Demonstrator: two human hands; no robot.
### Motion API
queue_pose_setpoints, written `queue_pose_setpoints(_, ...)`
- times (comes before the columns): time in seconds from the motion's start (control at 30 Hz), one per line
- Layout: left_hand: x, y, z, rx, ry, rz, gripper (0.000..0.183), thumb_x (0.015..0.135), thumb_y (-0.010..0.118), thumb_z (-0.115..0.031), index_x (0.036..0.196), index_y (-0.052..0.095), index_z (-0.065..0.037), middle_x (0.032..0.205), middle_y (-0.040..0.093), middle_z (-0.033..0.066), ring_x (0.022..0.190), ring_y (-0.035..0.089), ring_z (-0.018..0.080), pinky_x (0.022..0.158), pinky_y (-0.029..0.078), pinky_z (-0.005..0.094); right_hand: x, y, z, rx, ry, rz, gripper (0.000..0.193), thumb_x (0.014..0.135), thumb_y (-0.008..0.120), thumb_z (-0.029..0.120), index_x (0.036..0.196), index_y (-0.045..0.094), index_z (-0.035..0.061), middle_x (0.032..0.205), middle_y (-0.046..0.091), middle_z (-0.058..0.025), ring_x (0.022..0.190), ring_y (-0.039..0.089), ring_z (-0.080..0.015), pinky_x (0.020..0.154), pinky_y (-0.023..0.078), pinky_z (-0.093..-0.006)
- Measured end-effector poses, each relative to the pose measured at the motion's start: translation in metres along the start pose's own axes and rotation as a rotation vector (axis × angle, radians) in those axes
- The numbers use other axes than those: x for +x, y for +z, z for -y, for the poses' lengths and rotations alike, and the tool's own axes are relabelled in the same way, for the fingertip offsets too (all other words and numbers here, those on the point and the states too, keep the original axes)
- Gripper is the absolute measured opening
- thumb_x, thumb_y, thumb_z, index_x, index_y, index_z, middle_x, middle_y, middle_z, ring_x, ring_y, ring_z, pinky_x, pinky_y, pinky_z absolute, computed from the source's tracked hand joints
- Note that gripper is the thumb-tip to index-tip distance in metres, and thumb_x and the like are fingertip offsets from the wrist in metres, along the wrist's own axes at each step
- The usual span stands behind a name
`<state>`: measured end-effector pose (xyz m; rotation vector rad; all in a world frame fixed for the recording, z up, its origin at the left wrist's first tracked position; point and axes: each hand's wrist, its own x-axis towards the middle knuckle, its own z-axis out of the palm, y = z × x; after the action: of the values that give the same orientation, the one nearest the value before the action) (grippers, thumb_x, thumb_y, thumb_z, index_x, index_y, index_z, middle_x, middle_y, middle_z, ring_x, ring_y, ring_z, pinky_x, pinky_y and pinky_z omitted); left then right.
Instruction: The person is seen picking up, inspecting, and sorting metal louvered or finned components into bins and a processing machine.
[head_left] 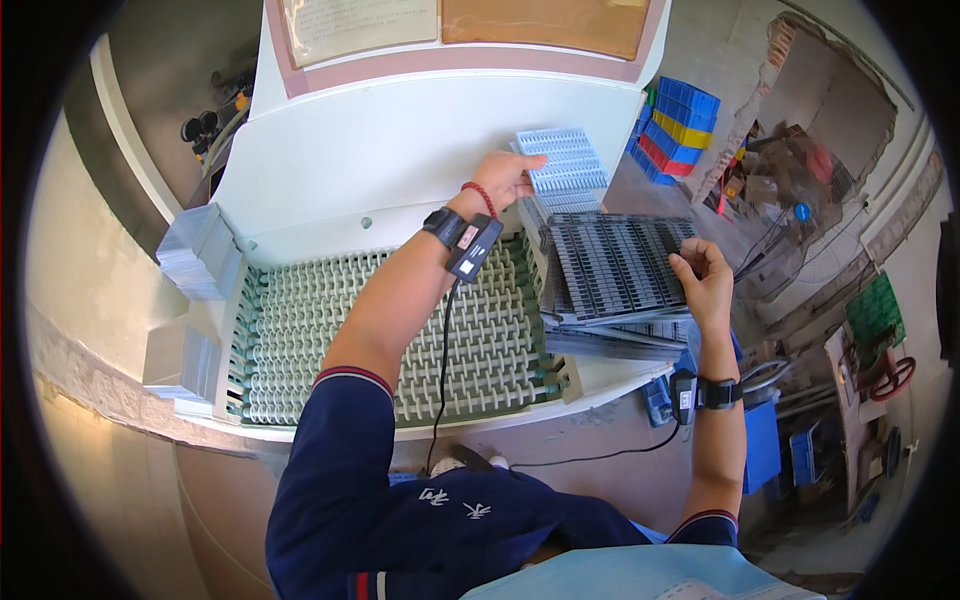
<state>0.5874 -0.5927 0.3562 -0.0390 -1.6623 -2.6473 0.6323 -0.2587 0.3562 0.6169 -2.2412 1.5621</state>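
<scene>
My left hand (503, 182) grips the left edge of a thin, light blue panel (568, 165) patterned with rows of small slots, thumb on its face. This panel is raised at the far right of the machine, partly over a pile. Closer to me, my right hand (708, 282) pinches the right edge of a dark slotted panel (615, 262) between thumb and fingers. The dark panel lies tilted on top of a stack of similar flat panels (610, 342). Whether the two panels touch is hard to tell.
A bed of pale rollers (390, 335) fills the machine's middle. White-edged stacks of sheets (195, 255) stand along its left side. Blue, yellow and red crates (680, 130) are piled beyond at the right. Black cables hang from both wrist devices.
</scene>
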Motion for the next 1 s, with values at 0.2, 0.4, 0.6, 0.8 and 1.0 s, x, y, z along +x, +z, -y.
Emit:
queue_pose_setpoints(0.2, 0.049, -0.011, 0.038, -0.035, -0.143, -0.103, 0.029, 0.082, 0.058, -0.006, 0.108, 0.052, 0.005, 0.100, 0.060, 0.0144, 0.083, 0.062, 0.0264, 0.075, 0.052, 0.0383, -0.005, 0.003, 0.002, -0.061, -0.057, -0.034, 0.020, 0.075, 0.068, 0.002, 0.091, 0.057, -0.0022, 0.083, 0.060, -0.0055, 0.074, 0.058, -0.0111, 0.070, 0.047, -0.0231)
queue_pose_setpoints(0.4, 0.064, -0.017, 0.052, 0.064, -0.231, 0.033, 0.037, 0.081, 0.060, -0.011, 0.109, 0.049, 0.010, 0.103, 0.058, 0.0211, 0.088, 0.060, 0.0316, 0.074, 0.052, 0.0404, -0.001, 0.005, 0.013, -0.170, -0.013, -0.052, 0.018, 0.075, 0.068, 0.005, 0.089, 0.059, -0.0023, 0.082, 0.061, -0.0055, 0.073, 0.059, -0.0111, 0.068, 0.047, -0.0235)
queue_pose_setpoints(0.6, 0.049, -0.010, 0.011, 1.018, -0.380, -0.005, 0.077, 0.075, 0.054, -0.062, 0.089, 0.057, 0.014, 0.078, 0.061, 0.0242, 0.067, 0.062, 0.0290, 0.062, 0.052, 0.0363, 0.005, -0.002, 0.013, -0.168, -0.006, -0.017, 0.021, 0.075, 0.068, 0.010, 0.090, 0.061, -0.0025, 0.082, 0.062, -0.0059, 0.072, 0.058, -0.0109, 0.067, 0.047, -0.0242)
queue_pose_setpoints(0.8, 0.019, -0.023, 0.008, 1.030, -0.341, 0.060, 0.075, 0.075, 0.048, -0.067, 0.081, 0.061, 0.007, 0.069, 0.062, 0.0158, 0.057, 0.060, 0.0225, 0.057, 0.049, 0.0316, -0.017, -0.044, 0.024, -0.122, -0.055, -0.104, 0.020, 0.077, 0.067, 0.011, 0.091, 0.061, -0.0016, 0.081, 0.062, -0.0039, 0.073, 0.057, -0.0089, 0.068, 0.046, -0.0222)
queue_pose_setpoints(1.0, -0.100, -0.040, 0.009, 0.578, -0.196, 0.089, 0.037, 0.094, 0.038, -0.032, 0.079, 0.054, -0.002, 0.054, 0.044, 0.0001, 0.047, 0.043, 0.0074, 0.042, 0.034, 0.0200, -0.144, -0.139, -0.001, -0.154, 0.224, -0.243, 0.015, 0.080, 0.063, 0.007, 0.092, 0.060, -0.0011, 0.083, 0.060, -0.0018, 0.078, 0.055, -0.0082, 0.071, 0.045, -0.0216)
